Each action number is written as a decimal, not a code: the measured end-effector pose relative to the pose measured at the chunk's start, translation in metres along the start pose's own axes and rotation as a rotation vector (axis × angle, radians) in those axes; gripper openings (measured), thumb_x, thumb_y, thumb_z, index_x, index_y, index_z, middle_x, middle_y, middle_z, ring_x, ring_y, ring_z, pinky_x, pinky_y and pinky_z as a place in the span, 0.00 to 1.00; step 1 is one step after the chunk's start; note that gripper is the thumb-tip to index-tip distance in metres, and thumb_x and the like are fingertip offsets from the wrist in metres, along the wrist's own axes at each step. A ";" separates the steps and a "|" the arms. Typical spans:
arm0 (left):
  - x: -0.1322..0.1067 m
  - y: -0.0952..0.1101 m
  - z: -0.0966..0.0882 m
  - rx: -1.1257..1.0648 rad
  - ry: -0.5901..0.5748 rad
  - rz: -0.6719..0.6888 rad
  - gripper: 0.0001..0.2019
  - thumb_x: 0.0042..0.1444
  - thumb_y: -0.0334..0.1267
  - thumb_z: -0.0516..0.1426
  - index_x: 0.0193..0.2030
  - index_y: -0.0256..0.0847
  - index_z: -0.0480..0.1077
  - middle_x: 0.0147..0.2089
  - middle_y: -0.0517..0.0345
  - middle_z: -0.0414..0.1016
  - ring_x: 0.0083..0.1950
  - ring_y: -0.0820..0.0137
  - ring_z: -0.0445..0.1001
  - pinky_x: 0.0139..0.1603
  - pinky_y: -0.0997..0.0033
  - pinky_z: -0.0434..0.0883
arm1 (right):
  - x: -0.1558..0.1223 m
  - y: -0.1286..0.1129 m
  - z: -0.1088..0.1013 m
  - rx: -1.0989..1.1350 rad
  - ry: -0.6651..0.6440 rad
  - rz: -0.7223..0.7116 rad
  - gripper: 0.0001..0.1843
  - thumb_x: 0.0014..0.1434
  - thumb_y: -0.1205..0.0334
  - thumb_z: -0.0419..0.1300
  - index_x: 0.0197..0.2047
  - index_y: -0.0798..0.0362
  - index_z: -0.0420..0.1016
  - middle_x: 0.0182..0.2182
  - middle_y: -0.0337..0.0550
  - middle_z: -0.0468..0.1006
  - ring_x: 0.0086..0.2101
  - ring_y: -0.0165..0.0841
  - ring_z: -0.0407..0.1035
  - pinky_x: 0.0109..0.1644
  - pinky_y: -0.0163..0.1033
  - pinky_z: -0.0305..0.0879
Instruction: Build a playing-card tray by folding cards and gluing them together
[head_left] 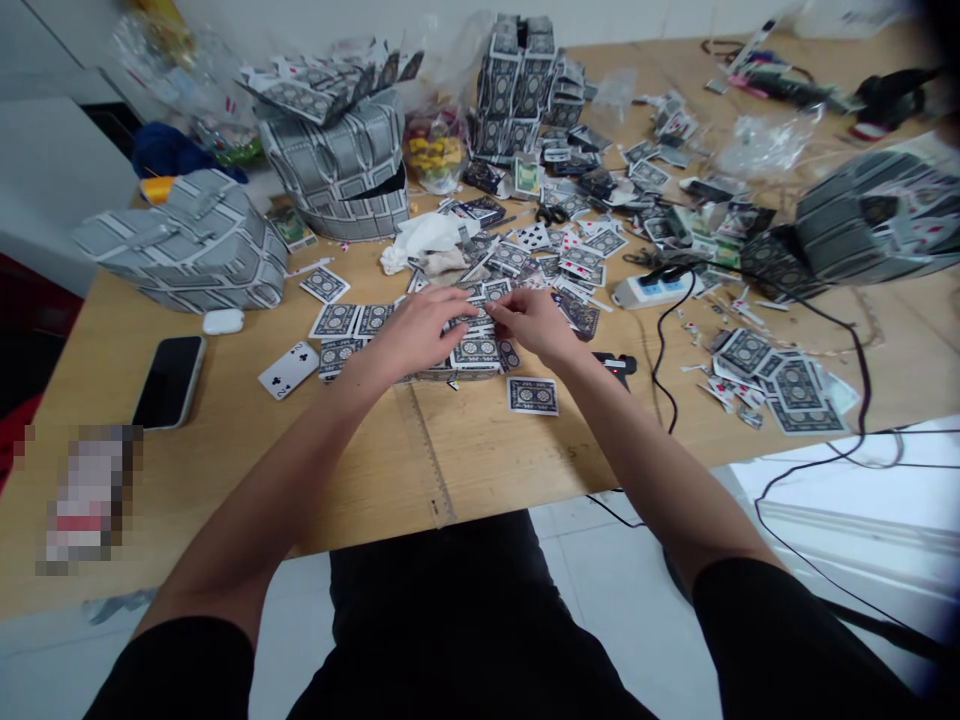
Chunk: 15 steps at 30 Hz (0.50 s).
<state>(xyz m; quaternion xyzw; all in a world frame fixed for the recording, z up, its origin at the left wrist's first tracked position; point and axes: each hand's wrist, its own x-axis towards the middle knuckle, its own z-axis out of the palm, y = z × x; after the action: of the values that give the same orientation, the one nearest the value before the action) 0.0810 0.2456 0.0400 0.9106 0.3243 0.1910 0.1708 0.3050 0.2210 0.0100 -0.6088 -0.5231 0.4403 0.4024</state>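
Note:
Playing cards with dark patterned backs are joined into a flat panel near the middle of the table. My left hand lies over the panel with its fingers stretched to the right, palm down. At the panel's upper right, my right hand has its thumb and fingertips pinched on a playing card; the fingertips partly hide it. One loose card lies face down below my right hand. A two of clubs lies face up left of the panel. Beside my right wrist is a black glue gun, partly covered.
Behind my hands spreads a heap of loose cards with scissors. Woven card bags stand at the back left. A power strip with black cables sits to the right. A phone and a ruler lie nearer me.

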 end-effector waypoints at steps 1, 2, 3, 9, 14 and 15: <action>0.000 0.000 0.001 0.005 -0.002 0.005 0.16 0.70 0.34 0.58 0.60 0.44 0.79 0.68 0.49 0.78 0.71 0.58 0.73 0.75 0.48 0.67 | 0.000 0.000 0.000 -0.001 -0.002 0.005 0.23 0.60 0.41 0.74 0.28 0.50 0.76 0.24 0.42 0.76 0.25 0.34 0.71 0.32 0.44 0.71; 0.001 0.000 0.001 0.012 -0.006 0.009 0.16 0.70 0.34 0.58 0.61 0.44 0.79 0.68 0.49 0.79 0.71 0.59 0.73 0.75 0.49 0.67 | -0.001 0.000 0.000 -0.001 -0.005 0.007 0.23 0.61 0.42 0.74 0.28 0.50 0.75 0.24 0.42 0.76 0.25 0.34 0.71 0.33 0.44 0.71; 0.001 0.001 0.002 0.022 -0.011 0.012 0.16 0.70 0.34 0.58 0.61 0.44 0.79 0.67 0.49 0.79 0.71 0.59 0.74 0.75 0.49 0.67 | -0.001 0.000 0.000 -0.002 -0.008 0.008 0.23 0.61 0.43 0.73 0.28 0.50 0.75 0.24 0.42 0.76 0.25 0.35 0.71 0.33 0.44 0.71; 0.004 0.007 0.001 0.107 -0.063 0.016 0.17 0.70 0.33 0.57 0.62 0.42 0.78 0.67 0.48 0.79 0.69 0.57 0.74 0.74 0.48 0.67 | 0.000 0.001 0.002 0.004 0.014 0.005 0.20 0.63 0.52 0.75 0.28 0.51 0.73 0.21 0.37 0.72 0.21 0.29 0.66 0.27 0.37 0.68; 0.004 0.012 0.000 0.129 -0.073 -0.018 0.17 0.71 0.34 0.56 0.62 0.42 0.78 0.67 0.46 0.78 0.69 0.54 0.74 0.72 0.48 0.69 | -0.002 0.003 0.004 0.025 0.050 0.027 0.18 0.63 0.55 0.74 0.30 0.52 0.73 0.22 0.37 0.73 0.22 0.28 0.66 0.24 0.35 0.69; 0.004 0.012 -0.001 0.128 -0.070 -0.022 0.17 0.71 0.35 0.56 0.62 0.42 0.78 0.67 0.46 0.77 0.69 0.55 0.74 0.72 0.48 0.69 | -0.003 0.004 0.004 0.032 0.051 0.022 0.18 0.63 0.54 0.74 0.30 0.52 0.73 0.22 0.37 0.73 0.22 0.28 0.67 0.24 0.34 0.69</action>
<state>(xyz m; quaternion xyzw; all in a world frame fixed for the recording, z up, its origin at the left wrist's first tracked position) 0.0902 0.2394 0.0468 0.9222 0.3396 0.1358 0.1254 0.3021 0.2175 0.0052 -0.6190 -0.4988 0.4372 0.4206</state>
